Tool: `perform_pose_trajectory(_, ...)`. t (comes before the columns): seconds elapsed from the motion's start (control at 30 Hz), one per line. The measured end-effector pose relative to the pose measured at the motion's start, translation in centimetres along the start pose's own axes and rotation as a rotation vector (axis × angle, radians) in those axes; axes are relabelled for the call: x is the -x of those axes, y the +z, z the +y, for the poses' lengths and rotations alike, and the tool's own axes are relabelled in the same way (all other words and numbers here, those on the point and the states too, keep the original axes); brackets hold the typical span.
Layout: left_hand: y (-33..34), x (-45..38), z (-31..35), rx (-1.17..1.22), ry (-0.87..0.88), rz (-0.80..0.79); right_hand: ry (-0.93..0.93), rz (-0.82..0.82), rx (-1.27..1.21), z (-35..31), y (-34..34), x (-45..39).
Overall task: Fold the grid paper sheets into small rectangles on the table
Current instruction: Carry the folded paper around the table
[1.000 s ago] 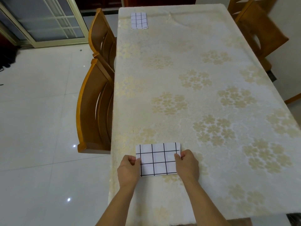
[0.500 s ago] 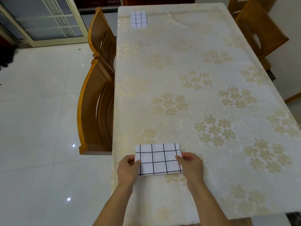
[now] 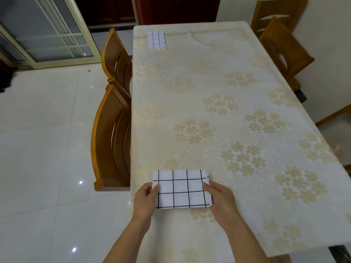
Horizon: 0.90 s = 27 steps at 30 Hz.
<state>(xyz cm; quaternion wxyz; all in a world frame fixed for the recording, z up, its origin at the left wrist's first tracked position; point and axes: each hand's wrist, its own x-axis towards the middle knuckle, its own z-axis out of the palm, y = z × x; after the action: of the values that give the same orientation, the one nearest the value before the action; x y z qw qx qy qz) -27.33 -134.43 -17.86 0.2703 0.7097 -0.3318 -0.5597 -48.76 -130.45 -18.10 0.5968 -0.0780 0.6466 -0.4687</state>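
Both hands, left (image 3: 147,196) and right (image 3: 220,198), pinched the folded sheet's (image 3: 181,188) side edges near the table's (image 3: 247,92) front-left corner, so probably best to line edges up before creasing.

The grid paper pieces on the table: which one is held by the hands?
The near grid paper, gripped by the left hand and right hand. The far grid paper lies untouched at the table's far-left corner.
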Motion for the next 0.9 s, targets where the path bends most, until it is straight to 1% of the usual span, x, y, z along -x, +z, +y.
perform_pose_trajectory(0.07, -0.4, 0.6, 1.2, -0.005, 0.048, -0.008, -0.071, 0.042, 0.067, -0.8, 0.3, 0.6)
perform_pose_trajectory(0.2, -1.3, 2.2, 3.7, -0.031, 0.183, -0.038, -0.324, 0.161, 0.345, -1.8, 1.3, 1.9)
perform_pose_trajectory(0.3, -1.6, 3.1, 4.9, -0.09, 0.288, -0.034, -0.487, 0.191, 0.476, -2.5, 2.0, 3.4)
perform_pose_trajectory(0.4, -1.6, 3.8, 5.5, -0.114, 0.322, -0.016, -0.614, 0.222, 0.562, -3.1, 2.4, 4.9)
perform_pose_trajectory(0.57, -1.4, 4.7, 6.1, -0.098, 0.337, 0.006, -0.635, 0.245, 0.543, -3.7, 2.1, 5.8)
perform_pose_trajectory(0.73, -1.0, 5.8, 5.8, -0.045, 0.334, 0.012, -0.632, 0.225, 0.505, -3.9, 1.6, 6.6)
perform_pose_trajectory(0.9, -0.7, 6.7, 4.2, -0.013, 0.301, 0.071, -0.628, 0.17, 0.538, -3.4, 1.0, 6.9)
